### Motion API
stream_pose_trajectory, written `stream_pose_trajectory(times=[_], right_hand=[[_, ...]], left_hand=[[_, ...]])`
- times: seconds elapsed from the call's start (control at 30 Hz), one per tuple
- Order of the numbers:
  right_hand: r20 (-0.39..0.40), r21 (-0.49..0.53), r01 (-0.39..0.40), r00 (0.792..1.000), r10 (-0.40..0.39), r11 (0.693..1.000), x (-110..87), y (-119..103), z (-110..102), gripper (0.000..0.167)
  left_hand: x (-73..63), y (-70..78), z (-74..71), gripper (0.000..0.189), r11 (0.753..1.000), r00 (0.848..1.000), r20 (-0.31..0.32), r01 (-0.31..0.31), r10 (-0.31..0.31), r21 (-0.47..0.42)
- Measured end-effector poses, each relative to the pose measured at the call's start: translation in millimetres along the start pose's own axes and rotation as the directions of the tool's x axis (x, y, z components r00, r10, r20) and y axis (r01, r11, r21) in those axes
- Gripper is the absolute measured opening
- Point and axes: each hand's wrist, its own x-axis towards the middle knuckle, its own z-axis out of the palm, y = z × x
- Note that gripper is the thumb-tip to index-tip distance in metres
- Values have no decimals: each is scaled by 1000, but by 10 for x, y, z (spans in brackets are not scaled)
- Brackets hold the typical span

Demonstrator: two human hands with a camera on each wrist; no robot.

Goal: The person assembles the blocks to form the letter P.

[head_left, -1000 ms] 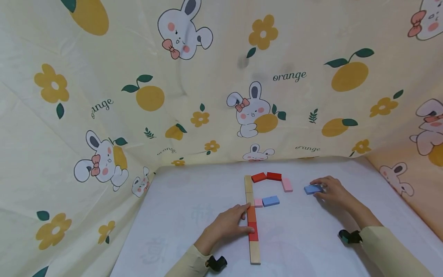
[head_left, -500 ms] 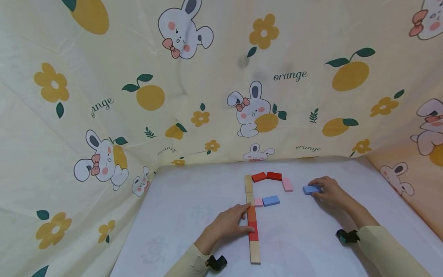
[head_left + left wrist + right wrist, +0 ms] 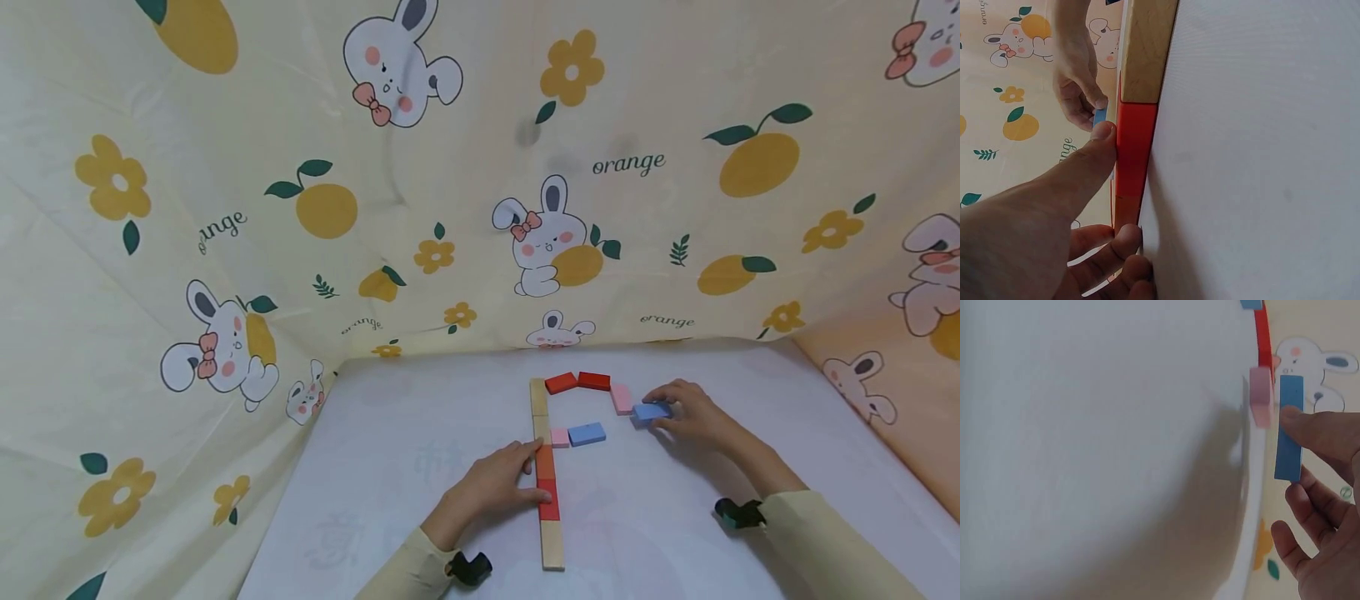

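Note:
My right hand [image 3: 693, 412] pinches a blue block [image 3: 651, 413] between thumb and fingers. In the right wrist view this held block [image 3: 1290, 447] shows its narrow side, raised over the table near a pink block [image 3: 1261, 394]. My left hand [image 3: 487, 479] rests along an upright column of blocks. Its thumb lies on a red block [image 3: 1135, 150], and its index fingertip is by an orange block [image 3: 545, 463]. Plain wooden blocks form the column's top [image 3: 539, 397] and its bottom end [image 3: 552, 546].
From the column's top, two dark red blocks [image 3: 594, 382] and a pink block [image 3: 622, 399] curve rightward. Lower, a small pink block [image 3: 560, 437] and another blue block [image 3: 587, 434] reach right. A patterned cloth [image 3: 465, 167] hangs behind the white table [image 3: 390, 467].
My right hand has moved left with the blue block, from well apart to close beside the pink block on the curve. The left hand has stayed on the column.

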Motion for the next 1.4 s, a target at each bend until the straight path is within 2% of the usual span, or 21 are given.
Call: stream_pose_trajectory(times=[0.33, 0.63, 1.4], right_hand=[[18, -60, 86, 996, -85, 994, 77, -194, 152, 32], [70, -92, 85, 994, -79, 992, 129, -264, 247, 32], [82, -100, 94, 993, -86, 990, 187, -226, 332, 30]], left_hand=[[-8, -3, -1, 95, 1000, 1000, -1, 2, -2, -13], [10, -4, 7, 95, 1000, 1000, 5, 14, -14, -15], [6, -12, 11, 95, 1000, 1000, -6, -8, 8, 5]])
